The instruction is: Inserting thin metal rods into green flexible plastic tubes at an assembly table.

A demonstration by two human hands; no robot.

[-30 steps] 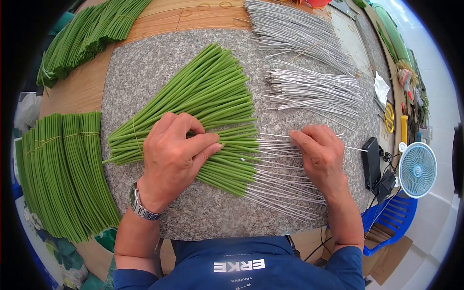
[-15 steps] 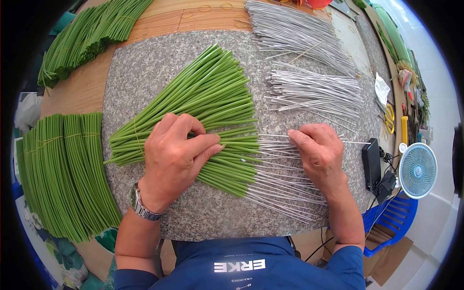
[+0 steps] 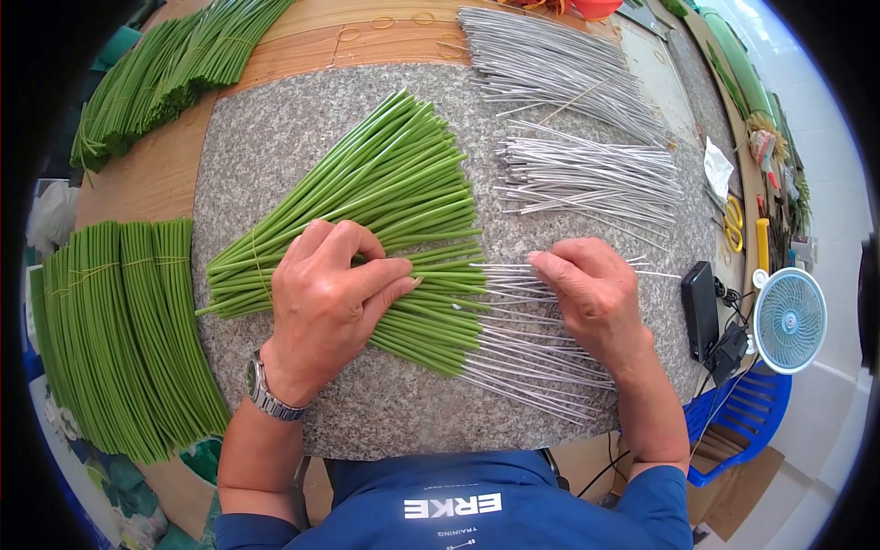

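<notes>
A fanned bundle of green plastic stem tubes lies on the grey stone slab, with a rubber band around its narrow left end. My left hand rests across the bundle, its thumb and forefinger closed on one of the tubes near the middle. To the right of it, my right hand pinches a thin white wire that lines up with the tubes' open ends. Several wires stick out of the lower tubes, pointing right. The upper tubes show no wires at their ends.
Two piles of loose wires, the nearer pile and the farther pile, lie beyond my right hand. Banded green tubes are stacked at left, more at far left. Yellow scissors, a black box and a small fan are at right.
My right hand has shifted slightly left with the wire, and the wire's far end has come closer to the hand. My left hand keeps its grip almost in place.
</notes>
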